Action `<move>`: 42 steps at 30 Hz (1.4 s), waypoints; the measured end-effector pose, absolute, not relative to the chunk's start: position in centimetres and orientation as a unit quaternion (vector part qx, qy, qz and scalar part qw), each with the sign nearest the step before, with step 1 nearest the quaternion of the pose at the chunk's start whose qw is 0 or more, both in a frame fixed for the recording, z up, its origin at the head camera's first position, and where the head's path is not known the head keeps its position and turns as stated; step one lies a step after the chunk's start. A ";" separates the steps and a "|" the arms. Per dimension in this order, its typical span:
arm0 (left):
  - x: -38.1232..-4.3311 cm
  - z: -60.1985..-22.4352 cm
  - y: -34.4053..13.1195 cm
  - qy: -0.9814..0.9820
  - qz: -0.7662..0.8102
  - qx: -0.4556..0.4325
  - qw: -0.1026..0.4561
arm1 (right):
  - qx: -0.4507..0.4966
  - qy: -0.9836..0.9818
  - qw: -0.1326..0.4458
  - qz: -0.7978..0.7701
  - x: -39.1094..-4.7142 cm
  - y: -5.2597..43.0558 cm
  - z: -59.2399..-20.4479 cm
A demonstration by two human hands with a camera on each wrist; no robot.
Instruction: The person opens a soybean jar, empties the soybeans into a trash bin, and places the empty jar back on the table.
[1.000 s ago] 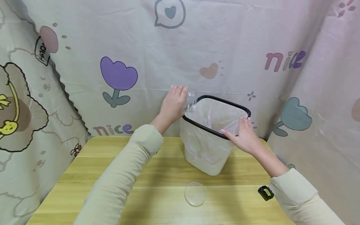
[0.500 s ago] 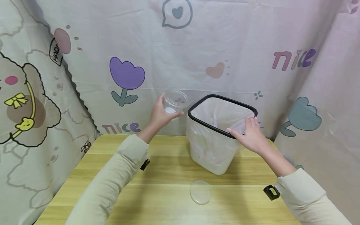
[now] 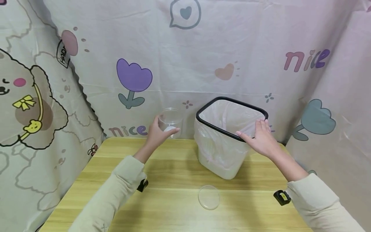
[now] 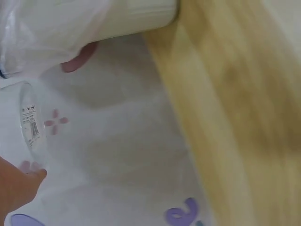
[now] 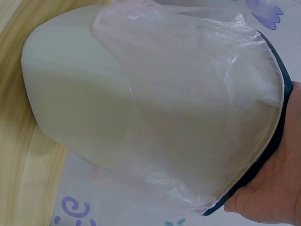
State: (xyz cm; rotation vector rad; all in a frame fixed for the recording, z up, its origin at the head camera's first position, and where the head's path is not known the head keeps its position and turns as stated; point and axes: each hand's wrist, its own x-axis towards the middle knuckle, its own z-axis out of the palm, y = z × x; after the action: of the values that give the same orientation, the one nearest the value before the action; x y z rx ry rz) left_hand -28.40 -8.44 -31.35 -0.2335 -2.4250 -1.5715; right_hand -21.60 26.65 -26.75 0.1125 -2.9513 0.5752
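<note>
My left hand (image 3: 157,133) grips a clear plastic jar (image 3: 171,117), held upright with its mouth up, above the table's back edge and left of the trash can (image 3: 217,149). A white label with a barcode shows on the jar's base (image 4: 31,125) in the left wrist view. The can is white, with a black rim and a thin translucent liner bag (image 5: 178,89) folded over it. My right hand (image 3: 262,138) holds the can's rim at the near right corner, thumb on the front side and fingers on the right side. The bottom of the can is out of sight.
A clear round lid (image 3: 209,197) lies flat on the wooden table (image 3: 171,206), in front of the can. Printed cloth (image 3: 185,58) hangs behind the table and along both sides. A black wrist device shows at each cuff.
The jar was tipped at the can's left rim; my left hand has turned it upright and brought it left and lower. My right hand stays on the rim. The head view has shifted slightly.
</note>
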 end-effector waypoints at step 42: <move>-19.8 -47.8 -9.3 -0.844 -0.518 -0.129 0.054 | 0.029 -0.981 0.054 0.186 -21.6 26.7 -26.6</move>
State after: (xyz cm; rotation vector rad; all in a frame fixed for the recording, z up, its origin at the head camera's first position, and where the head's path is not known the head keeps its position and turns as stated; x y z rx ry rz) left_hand -19.82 -9.25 -47.78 -0.3920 -2.5634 -1.5733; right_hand -21.60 26.70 -26.62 0.0868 -2.9790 0.5656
